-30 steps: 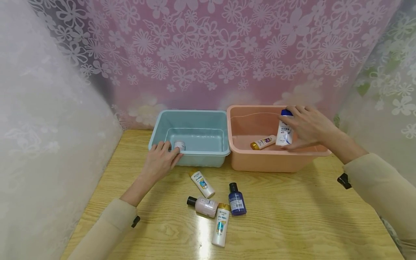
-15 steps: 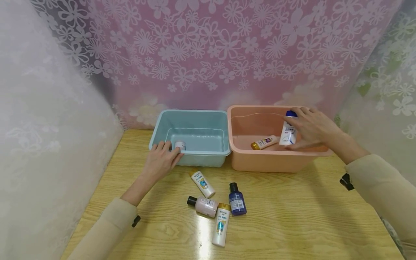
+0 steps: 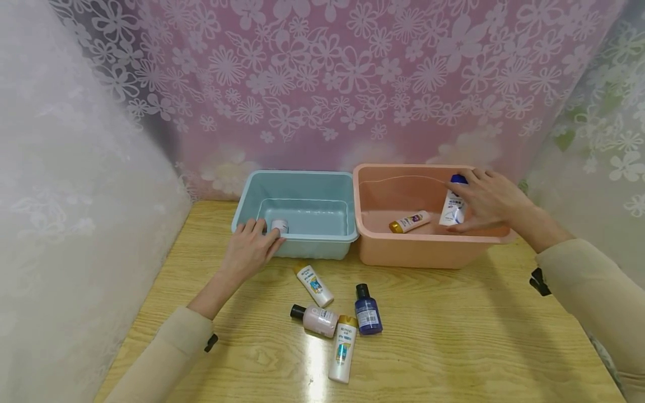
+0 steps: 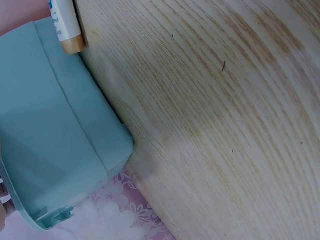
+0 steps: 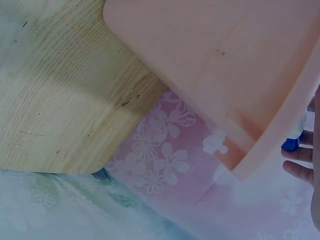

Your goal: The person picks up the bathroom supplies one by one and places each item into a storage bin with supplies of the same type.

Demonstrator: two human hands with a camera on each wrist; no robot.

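My left hand [image 3: 249, 246] grips the front rim of the light blue plastic bin [image 3: 322, 237], fingers curled over the edge. Just inside that bin, by the fingers, lies a small white container [image 3: 279, 225], partly hidden by the rim. Over the right part of the pink bin [image 3: 413, 249], my right hand [image 3: 496, 201] holds a white bottle with a blue cap [image 3: 453, 207], cap end up and slightly tilted. The bottle's blue cap [image 5: 290, 145] also shows by the fingers in the right wrist view. A white bottle with a gold cap [image 3: 410, 221] lies in the pink bin.
On the wooden table [image 3: 443, 336] in front of the bins lie two white gold-capped bottles [image 3: 314, 285], a pale pink bottle [image 3: 321, 322] with a black cap and a dark blue bottle [image 3: 368, 315]. Flowered curtains [image 3: 322, 84] stand behind and at both sides.
My right hand has moved a little to the right with the blue-capped bottle, away from the gold-capped bottle in the pink bin. My left hand has stayed on the blue bin's rim.
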